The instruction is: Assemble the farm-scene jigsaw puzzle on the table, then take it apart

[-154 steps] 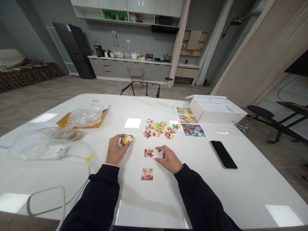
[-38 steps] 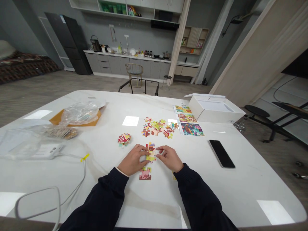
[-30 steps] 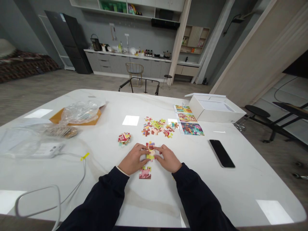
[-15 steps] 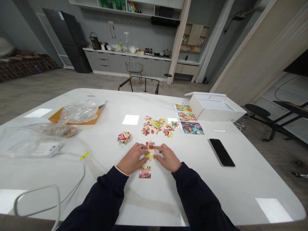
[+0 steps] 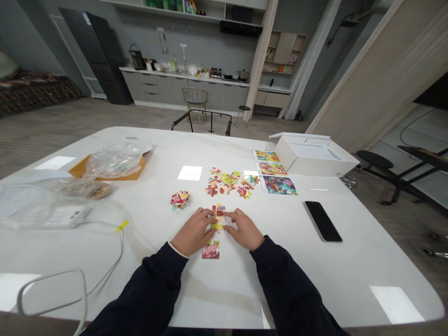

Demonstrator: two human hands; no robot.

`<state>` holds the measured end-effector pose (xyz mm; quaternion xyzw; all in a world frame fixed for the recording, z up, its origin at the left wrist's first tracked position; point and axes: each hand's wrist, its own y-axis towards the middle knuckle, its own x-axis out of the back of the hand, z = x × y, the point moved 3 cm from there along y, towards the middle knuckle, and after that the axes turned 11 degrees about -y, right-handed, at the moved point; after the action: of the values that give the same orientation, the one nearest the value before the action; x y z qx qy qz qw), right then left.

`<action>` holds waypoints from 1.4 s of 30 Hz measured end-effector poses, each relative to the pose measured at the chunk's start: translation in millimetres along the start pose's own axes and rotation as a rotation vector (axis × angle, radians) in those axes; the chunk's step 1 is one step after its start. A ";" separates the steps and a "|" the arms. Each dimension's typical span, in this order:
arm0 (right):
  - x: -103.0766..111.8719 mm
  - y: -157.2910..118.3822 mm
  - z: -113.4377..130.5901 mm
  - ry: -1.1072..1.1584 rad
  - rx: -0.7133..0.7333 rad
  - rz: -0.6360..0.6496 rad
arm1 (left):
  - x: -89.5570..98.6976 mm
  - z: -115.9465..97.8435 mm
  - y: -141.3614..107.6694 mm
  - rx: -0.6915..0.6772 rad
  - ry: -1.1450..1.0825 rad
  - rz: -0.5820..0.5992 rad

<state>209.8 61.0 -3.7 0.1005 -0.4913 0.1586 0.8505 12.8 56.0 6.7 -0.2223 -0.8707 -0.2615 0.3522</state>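
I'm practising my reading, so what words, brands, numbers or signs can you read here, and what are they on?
None can be read.
Picture sheet, margin print: too small.
White box, corner marks: too small.
Refrigerator, label: too blurred.
Puzzle pieces: no readable words.

Near-right of multicoloured cardboard puzzle heap point(image 5: 228, 180), glossy white tabletop point(image 5: 280, 219) is lying open. Far-right, open white cardboard box point(image 5: 317, 165) is blocking; near-left, round colourful cardboard stack point(image 5: 180, 199); nearside, bare left hand point(image 5: 193, 232) and right hand point(image 5: 245, 229) are obstructing.
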 end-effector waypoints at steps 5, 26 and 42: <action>-1.1 0.1 -1.3 -0.002 0.015 -0.026 | -1.6 4.3 0.1 0.031 -0.060 -0.018; 30.9 -3.2 -50.9 0.120 -0.283 -0.359 | 61.6 91.3 -27.0 0.363 0.125 -0.581; 13.2 2.6 -3.5 0.872 -0.201 -0.061 | 9.6 -13.6 21.9 -0.011 -0.433 -0.055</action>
<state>217.8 66.7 6.1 -0.0443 -0.0968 0.1123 0.9879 25.8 66.4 28.6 -0.2514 -0.9303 -0.2219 0.1483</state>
